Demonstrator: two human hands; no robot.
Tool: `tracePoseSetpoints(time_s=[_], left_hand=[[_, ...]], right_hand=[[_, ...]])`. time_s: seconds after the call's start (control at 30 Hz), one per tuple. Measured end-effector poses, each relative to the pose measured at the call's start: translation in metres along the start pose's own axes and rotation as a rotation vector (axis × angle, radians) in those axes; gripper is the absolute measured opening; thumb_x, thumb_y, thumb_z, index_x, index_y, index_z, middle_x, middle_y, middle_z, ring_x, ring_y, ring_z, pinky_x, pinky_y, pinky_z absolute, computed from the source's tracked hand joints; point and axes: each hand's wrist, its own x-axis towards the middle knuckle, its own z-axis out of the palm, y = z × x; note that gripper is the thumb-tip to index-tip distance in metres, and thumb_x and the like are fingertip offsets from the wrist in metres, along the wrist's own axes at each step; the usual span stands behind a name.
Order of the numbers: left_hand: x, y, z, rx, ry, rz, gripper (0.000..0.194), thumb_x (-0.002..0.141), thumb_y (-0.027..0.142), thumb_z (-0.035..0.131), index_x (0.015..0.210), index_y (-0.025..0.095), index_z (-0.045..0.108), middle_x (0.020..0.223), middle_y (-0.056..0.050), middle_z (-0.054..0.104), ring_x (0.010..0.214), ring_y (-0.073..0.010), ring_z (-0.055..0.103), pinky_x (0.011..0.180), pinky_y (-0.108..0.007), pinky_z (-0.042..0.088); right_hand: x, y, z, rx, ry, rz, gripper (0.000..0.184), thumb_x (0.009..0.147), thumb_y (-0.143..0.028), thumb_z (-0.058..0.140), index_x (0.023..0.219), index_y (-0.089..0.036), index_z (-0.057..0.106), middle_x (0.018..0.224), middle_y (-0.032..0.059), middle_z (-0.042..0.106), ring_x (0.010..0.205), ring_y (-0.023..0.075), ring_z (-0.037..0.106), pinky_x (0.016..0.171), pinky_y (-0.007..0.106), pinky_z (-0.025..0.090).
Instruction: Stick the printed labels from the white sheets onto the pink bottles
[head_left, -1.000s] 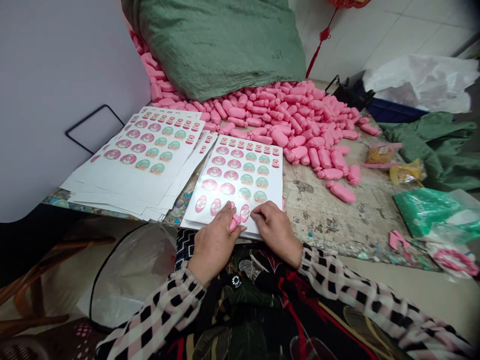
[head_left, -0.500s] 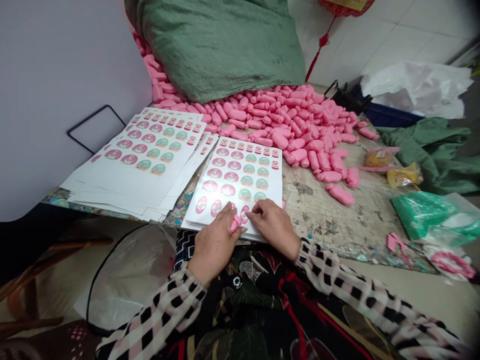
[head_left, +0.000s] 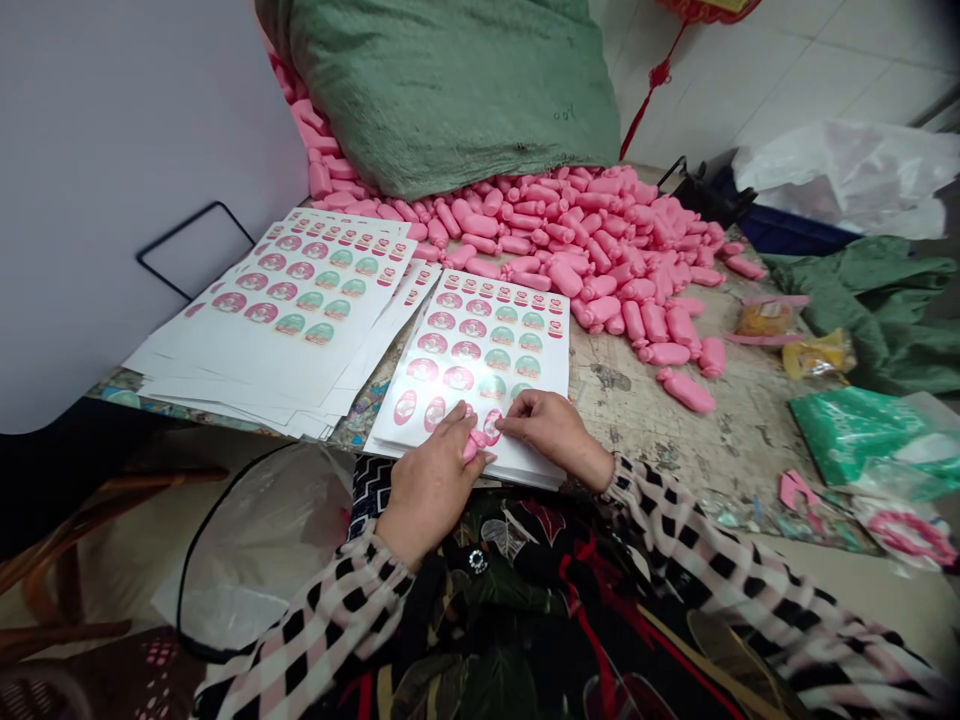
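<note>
My left hand [head_left: 433, 484] is closed around a small pink bottle [head_left: 473, 445], most of it hidden under the fingers. It rests on the lower edge of a sticker sheet [head_left: 407, 364] printed with pink and green labels, lying on a stack of sheets. My right hand [head_left: 556, 434] pinches with thumb and forefinger at the edge of an oval pink sticker [head_left: 492, 426] in the bottom row, just right of the bottle. Whether that sticker's edge is lifted from the sheet is too small to make out.
A heap of pink bottles [head_left: 600, 250] spreads over the back of the worn table [head_left: 637, 445], below a green sack [head_left: 465, 100]. More sticker sheets [head_left: 247, 350] lie to the left. Green plastic packaging [head_left: 855, 435] and pink scissors [head_left: 799, 492] lie at the right.
My right hand has shifted slightly, its fingertips now at the right edge of the oval sticker. The left hand keeps its hold on the bottle. The whole view sways a little.
</note>
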Motion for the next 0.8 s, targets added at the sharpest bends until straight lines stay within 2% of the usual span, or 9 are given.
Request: tracePoseSetpoints(time_s=[0.23,0.37,0.57,0.8], left_hand=[[0.001,-0.001,0.0,-0.003,0.025,0.003,0.049,0.086,0.047,0.047,0.128,0.024,0.05,0.143,-0.002,0.042,0.126,-0.0215,0.045,0.1,-0.035,0.04],[0.0,0.003,0.002,0.052,0.04,-0.013,0.052,0.084,0.051,0.047,0.129,0.024,0.049,0.144,-0.003,0.042,0.125,-0.0244,0.047,0.096,-0.038,0.043],[0.0,0.011,0.0,0.147,0.039,0.006,0.05,0.083,0.044,0.052,0.129,0.023,0.048,0.143,-0.005,0.043,0.117,-0.0273,0.054,0.086,-0.04,0.049],[0.001,0.01,-0.002,0.124,0.037,0.012,0.053,0.083,0.045,0.053,0.13,0.021,0.047,0.143,-0.006,0.042,0.121,-0.027,0.05,0.089,-0.04,0.047]], right_hand=[[-0.003,-0.007,-0.001,-0.05,0.016,0.032,0.019,0.068,-0.038,0.067,0.065,-0.02,0.062,0.065,-0.0027,0.063,0.06,0.0118,0.053,0.055,0.024,0.033],[-0.007,-0.011,-0.002,-0.129,0.024,0.044,0.019,0.07,-0.04,0.066,0.067,-0.021,0.062,0.066,-0.0028,0.064,0.061,0.0123,0.054,0.057,0.024,0.033],[-0.014,-0.025,-0.007,-0.354,0.031,-0.058,0.018,0.077,-0.039,0.059,0.073,-0.021,0.063,0.076,0.0005,0.065,0.068,0.0143,0.055,0.057,0.026,0.03],[-0.01,-0.04,-0.016,-0.552,-0.03,-0.132,0.016,0.079,-0.036,0.056,0.079,-0.022,0.065,0.082,0.0031,0.065,0.075,0.0171,0.056,0.056,0.027,0.029]])
